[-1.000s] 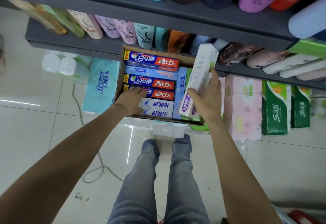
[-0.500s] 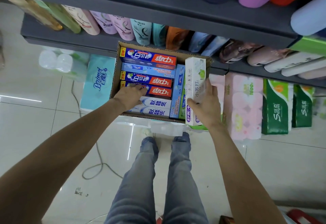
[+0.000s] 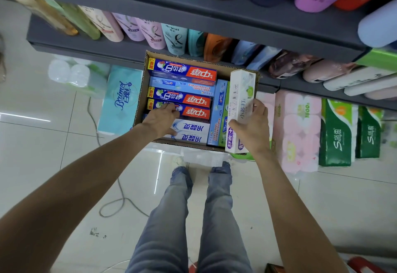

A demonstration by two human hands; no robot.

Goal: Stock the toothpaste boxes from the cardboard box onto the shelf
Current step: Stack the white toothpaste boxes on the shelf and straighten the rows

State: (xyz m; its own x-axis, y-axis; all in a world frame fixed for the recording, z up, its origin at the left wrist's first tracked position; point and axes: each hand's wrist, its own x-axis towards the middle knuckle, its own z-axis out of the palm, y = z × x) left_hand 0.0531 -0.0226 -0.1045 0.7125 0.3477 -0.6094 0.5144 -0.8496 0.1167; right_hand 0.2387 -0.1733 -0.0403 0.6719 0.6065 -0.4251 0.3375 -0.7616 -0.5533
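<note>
Right hand (image 3: 252, 128) grips a white toothpaste box (image 3: 241, 98), at three o'clock in the cardboard box (image 3: 139, 100). Left hand (image 3: 161, 120), fingers relaxed, rests on a blue-and-red box (image 3: 193, 112) at nine o'clock.

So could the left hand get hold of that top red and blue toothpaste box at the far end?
Probably yes. The left hand already rests inside the open cardboard box, and the far toothpaste box lies uncovered on top, nothing over it.

Both arms outstretched, left hand (image 3: 162, 120) flat, right hand (image 3: 252, 129) gripping.
</note>
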